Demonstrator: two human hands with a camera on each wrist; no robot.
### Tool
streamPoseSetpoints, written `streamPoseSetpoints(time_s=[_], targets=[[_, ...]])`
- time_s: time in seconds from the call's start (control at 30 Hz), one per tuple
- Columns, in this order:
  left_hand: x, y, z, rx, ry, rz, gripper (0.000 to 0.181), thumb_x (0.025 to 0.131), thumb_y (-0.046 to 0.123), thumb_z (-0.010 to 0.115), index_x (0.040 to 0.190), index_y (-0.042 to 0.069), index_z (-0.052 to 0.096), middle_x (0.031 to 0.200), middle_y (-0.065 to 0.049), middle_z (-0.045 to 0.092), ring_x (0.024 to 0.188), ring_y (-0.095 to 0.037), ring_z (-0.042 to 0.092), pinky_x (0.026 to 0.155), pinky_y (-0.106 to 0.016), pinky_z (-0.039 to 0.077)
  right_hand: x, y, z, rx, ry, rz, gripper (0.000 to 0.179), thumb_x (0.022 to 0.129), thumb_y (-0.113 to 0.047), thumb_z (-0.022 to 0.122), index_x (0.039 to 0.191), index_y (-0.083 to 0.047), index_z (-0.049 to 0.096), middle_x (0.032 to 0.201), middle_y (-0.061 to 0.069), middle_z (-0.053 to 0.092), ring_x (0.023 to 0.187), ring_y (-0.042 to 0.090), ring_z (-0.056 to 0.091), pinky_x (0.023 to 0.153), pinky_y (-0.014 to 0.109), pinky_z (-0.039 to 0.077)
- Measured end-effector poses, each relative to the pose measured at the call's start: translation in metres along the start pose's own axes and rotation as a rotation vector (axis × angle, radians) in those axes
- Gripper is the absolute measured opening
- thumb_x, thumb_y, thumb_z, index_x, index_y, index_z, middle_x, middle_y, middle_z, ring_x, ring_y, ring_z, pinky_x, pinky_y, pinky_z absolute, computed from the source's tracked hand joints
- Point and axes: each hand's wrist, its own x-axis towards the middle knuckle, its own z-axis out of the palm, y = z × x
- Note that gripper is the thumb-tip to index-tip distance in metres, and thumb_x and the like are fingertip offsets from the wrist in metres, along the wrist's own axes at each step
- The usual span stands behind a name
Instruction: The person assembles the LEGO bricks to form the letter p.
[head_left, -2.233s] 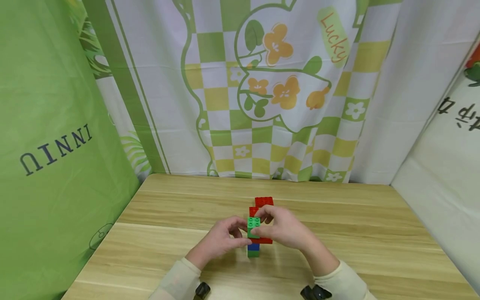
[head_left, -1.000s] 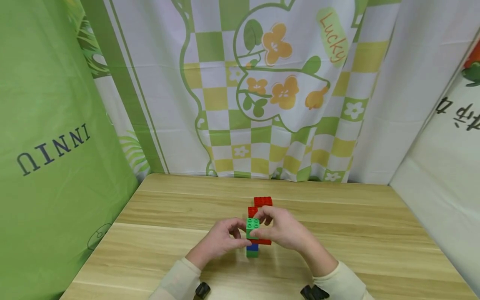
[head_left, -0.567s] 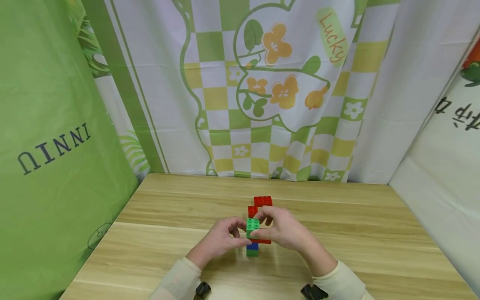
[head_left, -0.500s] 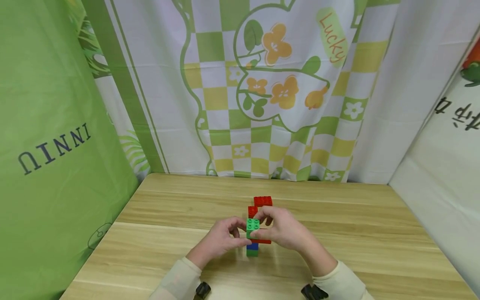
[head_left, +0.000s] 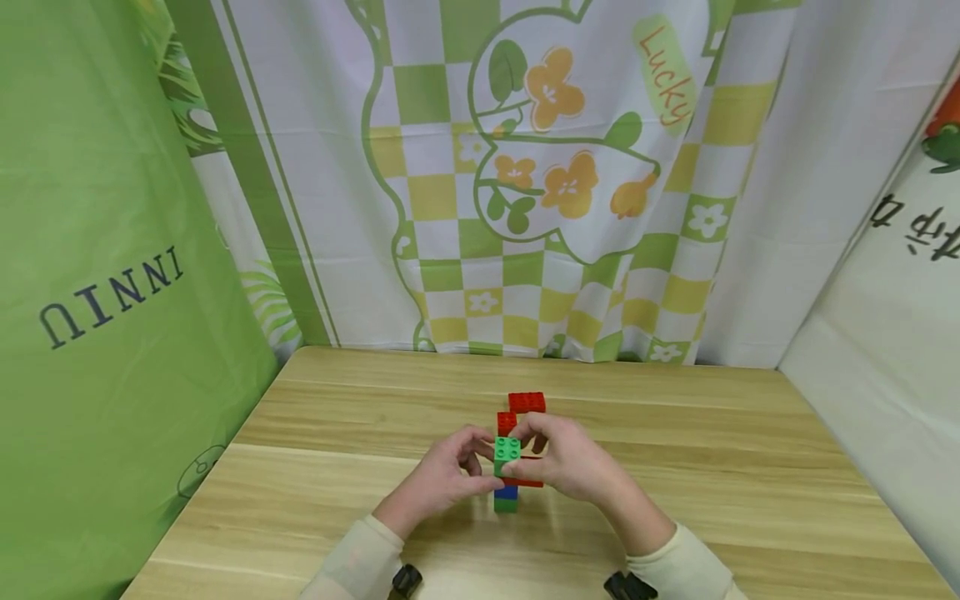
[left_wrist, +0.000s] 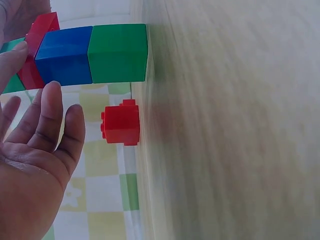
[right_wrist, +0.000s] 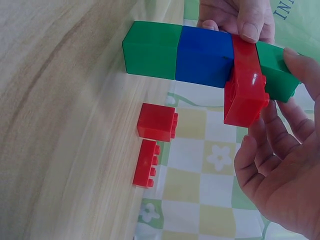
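Observation:
An upright stack of toy building bricks stands on the table between both hands. Its lowest brick is green [right_wrist: 152,50], with a blue brick [right_wrist: 205,55] on it. Above that lies a flatter red brick [right_wrist: 246,100], its end jutting out to the right. A smaller green brick [head_left: 507,455] tops the stack. My right hand [head_left: 573,462] pinches this top brick between thumb and fingers. From the other side my left hand [head_left: 448,475] grips the stack, its thumb pressed on the red brick. In the left wrist view, the lower left-hand fingers [left_wrist: 50,115] spread beside the stack.
Behind the stack, a small red brick [head_left: 506,421] and a longer, flat red brick [head_left: 527,402] lie on the wooden table [head_left: 360,408]. A patterned curtain [head_left: 435,200] hangs at the table's back edge. Green cloth [head_left: 112,417] hangs on the left.
The left hand's fingers sit very slightly higher beside the stack. Otherwise both hands hold almost still, and the bricks keep the same arrangement.

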Motion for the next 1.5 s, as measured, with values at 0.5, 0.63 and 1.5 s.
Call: streamPoseSetpoints(time_s=[0.5, 0.63, 1.5], targets=[[-0.004, 0.021, -0.008, -0.047, 0.051, 0.034, 0.031, 0.093, 0.025, 0.07, 0.122, 0.022, 0.059, 0.111, 0.006, 0.063, 0.083, -0.018, 0.061, 0.068, -0.029, 0.052, -0.002, 0.0, 0.002, 0.029, 0.013, 0.015, 0.028, 0.08, -0.039, 0.081, 0.097, -0.024, 0.064, 0.09, -0.004, 0.061, 0.086, 0.019, 0.053, 0.062, 0.033, 0.049], [-0.003, 0.021, -0.009, -0.029, 0.057, 0.061, 0.026, 0.094, 0.023, 0.069, 0.118, 0.022, 0.061, 0.104, 0.007, 0.064, 0.08, -0.017, 0.061, 0.067, -0.03, 0.052, 0.0, 0.0, 0.002, 0.051, 0.0, 0.008, 0.029, 0.081, -0.039, 0.081, 0.097, -0.023, 0.064, 0.091, -0.006, 0.061, 0.088, 0.021, 0.054, 0.064, 0.033, 0.05], [-0.001, 0.024, -0.013, 0.029, 0.019, 0.11, 0.025, 0.094, 0.027, 0.069, 0.117, 0.021, 0.062, 0.103, 0.008, 0.065, 0.078, -0.012, 0.061, 0.065, -0.032, 0.052, 0.054, 0.04, -0.005, 0.12, 0.034, 0.16, 0.031, 0.092, -0.029, 0.07, 0.113, -0.007, 0.066, 0.097, 0.0, 0.065, 0.087, 0.017, 0.059, 0.077, 0.037, 0.05]])
